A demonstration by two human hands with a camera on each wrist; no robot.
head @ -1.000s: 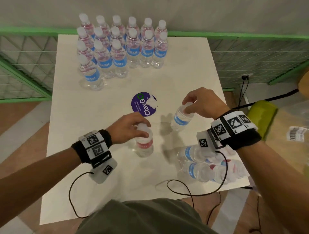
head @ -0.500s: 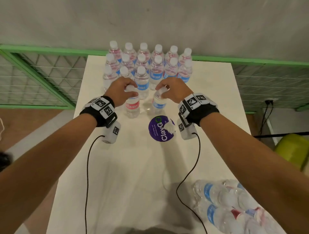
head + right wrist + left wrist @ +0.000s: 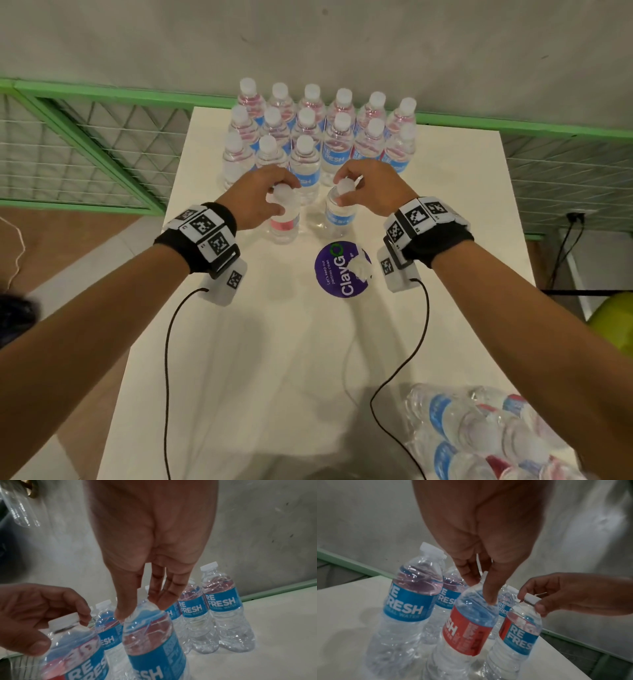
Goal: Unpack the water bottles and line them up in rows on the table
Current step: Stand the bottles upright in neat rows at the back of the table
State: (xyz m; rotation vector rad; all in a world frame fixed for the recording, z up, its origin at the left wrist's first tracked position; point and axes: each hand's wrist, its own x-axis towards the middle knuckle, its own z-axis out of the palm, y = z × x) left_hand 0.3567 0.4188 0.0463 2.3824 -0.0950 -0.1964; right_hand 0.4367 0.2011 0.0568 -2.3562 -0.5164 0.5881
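Observation:
Several clear water bottles with white caps and blue labels stand in rows [image 3: 322, 137] at the far end of the white table [image 3: 239, 359]. Just in front of them my left hand [image 3: 279, 193] grips the neck of an upright bottle showing its red label side [image 3: 284, 222], also seen in the left wrist view as the red-label bottle [image 3: 469, 626]. Beside it my right hand [image 3: 344, 188] pinches the cap and neck of a blue-label bottle [image 3: 337, 216], the bottle [image 3: 154, 635] in the right wrist view. Both bottles appear to stand on the table.
A torn shrink-wrapped pack [image 3: 486, 435] with more bottles lying in it sits at the near right corner. A round purple sticker [image 3: 339, 270] lies mid-table. Green mesh railing [image 3: 85, 147] and a grey wall back the table. Wrist cables trail over the near tabletop.
Both hands carried their bottles from the near half of the table to the far rows. Over the last half second they have barely moved.

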